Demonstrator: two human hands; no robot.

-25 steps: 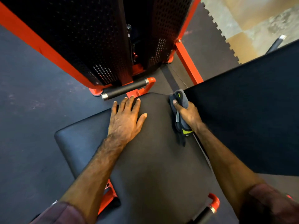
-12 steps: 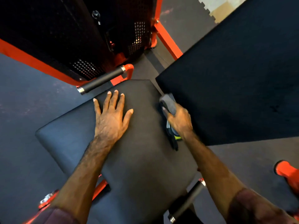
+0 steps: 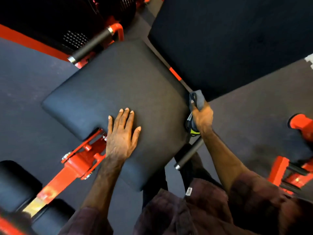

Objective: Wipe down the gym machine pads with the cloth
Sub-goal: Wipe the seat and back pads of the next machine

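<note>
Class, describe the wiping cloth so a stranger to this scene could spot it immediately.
Find the big square black seat pad. At its right edge, the right hand grips a bunched grey cloth. It is the only soft, crumpled thing there, with a neon yellow patch.

The seat pad (image 3: 118, 85) is a broad, black, rounded-corner cushion lying flat and set diagonally in view. The back pad (image 3: 228, 39), dark and larger, stands just beyond its right edge. The cloth (image 3: 196, 102), grey with a yellow-green patch, is bunched against the seat pad's right edge.
</note>
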